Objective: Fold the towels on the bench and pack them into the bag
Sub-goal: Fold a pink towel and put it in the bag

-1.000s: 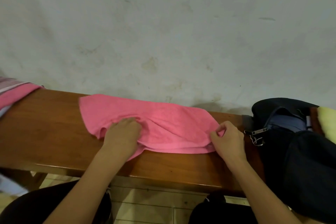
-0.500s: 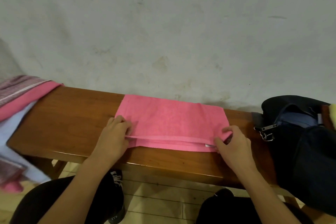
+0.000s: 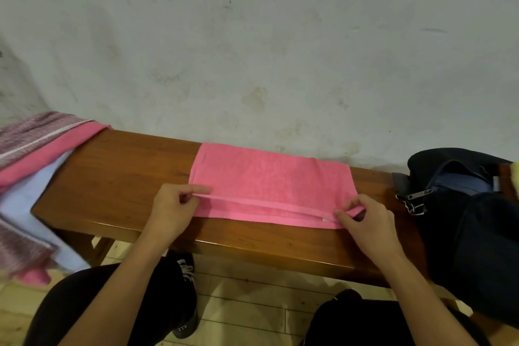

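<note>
My left hand (image 3: 171, 209) pinches the near left corner of the pink towel (image 3: 269, 180), and my right hand (image 3: 362, 219) pinches the near right corner, so each grip is clamped on the hem nearest me. The towel's long axis runs straight from one grip to the other along the surface (image 3: 118, 171), and its body lies flat just beyond both. The next fold, I judge, goes across that axis. Beyond my right grip, close by, sits the open bag (image 3: 463, 205); well off past my left grip lie more towels (image 3: 36, 146).
</note>
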Motion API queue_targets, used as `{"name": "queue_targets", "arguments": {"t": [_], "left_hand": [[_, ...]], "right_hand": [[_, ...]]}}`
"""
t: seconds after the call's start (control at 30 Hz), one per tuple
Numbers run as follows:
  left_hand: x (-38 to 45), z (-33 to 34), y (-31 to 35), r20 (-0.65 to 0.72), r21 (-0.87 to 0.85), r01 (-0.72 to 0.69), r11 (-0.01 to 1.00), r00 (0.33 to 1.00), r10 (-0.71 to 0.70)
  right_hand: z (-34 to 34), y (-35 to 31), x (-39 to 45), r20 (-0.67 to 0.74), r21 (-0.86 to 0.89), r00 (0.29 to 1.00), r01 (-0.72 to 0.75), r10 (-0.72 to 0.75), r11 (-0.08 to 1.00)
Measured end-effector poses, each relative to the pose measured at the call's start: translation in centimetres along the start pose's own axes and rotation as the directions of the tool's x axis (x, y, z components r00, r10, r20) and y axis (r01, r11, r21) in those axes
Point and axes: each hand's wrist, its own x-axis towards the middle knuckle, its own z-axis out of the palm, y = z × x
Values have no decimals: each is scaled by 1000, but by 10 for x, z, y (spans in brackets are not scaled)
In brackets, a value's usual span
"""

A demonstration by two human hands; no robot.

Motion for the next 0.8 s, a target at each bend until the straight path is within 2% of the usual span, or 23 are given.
{"name": "queue_targets", "arguments": {"t": [0.13, 0.27, 0.47, 0.6, 0.8], "left_hand": [[-3, -7, 1, 56, 29, -9, 1000, 998, 7], [-4, -5, 3, -27, -29, 55, 998, 998, -56], [-6, -2, 2, -180, -16, 51, 999, 982, -53], [-9, -5, 0, -140, -31, 124, 992, 982, -127], [-15, -9, -3, -31, 99, 129, 987, 991, -127]], "right_hand": [[0, -2, -2, 14, -10, 1000, 9, -9, 1000], [1, -2, -3, 12, -41, 999, 36, -36, 998], [0, 5, -1, 12, -20, 1000, 5, -5, 1000], [-1, 5, -2, 45, -16, 999, -29, 30, 999], [-7, 3, -6, -12, 57, 1000, -6, 7, 998]]}}
